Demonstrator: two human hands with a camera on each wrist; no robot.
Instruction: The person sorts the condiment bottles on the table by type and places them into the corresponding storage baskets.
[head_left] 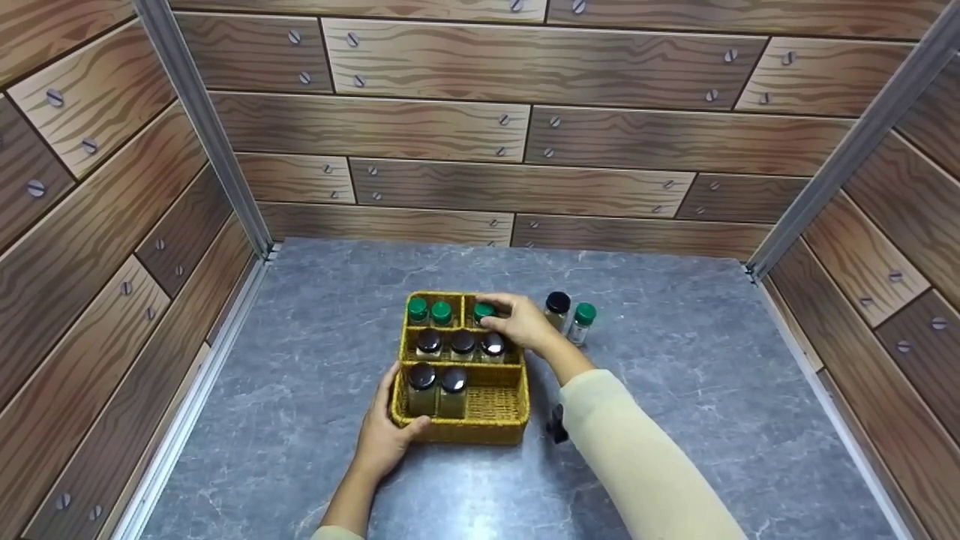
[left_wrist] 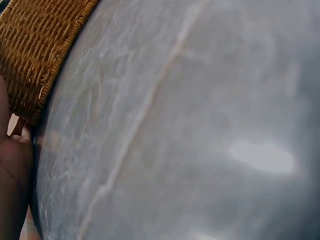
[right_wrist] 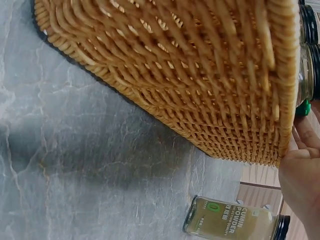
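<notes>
A yellow-brown woven basket (head_left: 480, 432) with compartments stands on the grey marbled table. My left hand (head_left: 384, 442) grips its near left corner, thumb at the front and fingers along the left side. My right hand (head_left: 525, 322) pinches a green-lidded spice jar (head_left: 484, 310) in the back right compartment; the jar's lower part is hidden. Two green-lidded jars (head_left: 441, 313) stand in the back left compartment. Three dark-lidded jars (head_left: 463, 342) line the middle row. In the front compartment, two taller dark-lidded jars (head_left: 453, 381) stand at the left, with bare weave to their right.
Right of the basket, a dark-lidded jar (head_left: 556, 303), labelled cumin powder in the right wrist view, stands beside another green-lidded jar (head_left: 583, 315). A small black object (head_left: 556, 424) shows at the right sleeve. Wood-patterned walls (head_left: 480, 127) enclose the table at the back and sides.
</notes>
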